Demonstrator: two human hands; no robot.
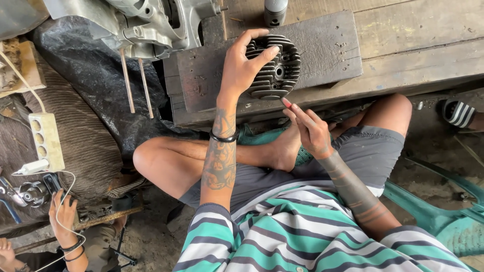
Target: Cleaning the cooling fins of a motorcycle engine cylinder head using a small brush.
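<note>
My left hand (243,65) grips a round, dark finned metal engine cylinder head (276,68), holding it upright against a dark wooden block (322,45). My right hand (311,130) is just below it, fingers pinched around a thin tool with a red end (286,103) whose tip reaches the lower edge of the finned part. I sit cross-legged in grey shorts and a green striped shirt, one bare foot (285,148) under my right hand.
A silver engine casing (151,22) with two long studs (136,83) lies on black plastic at top left. A white power strip (45,141) sits left. Another person's hands (63,216) hold a phone at bottom left. A green plastic chair (443,211) and a striped sandal (459,113) are right.
</note>
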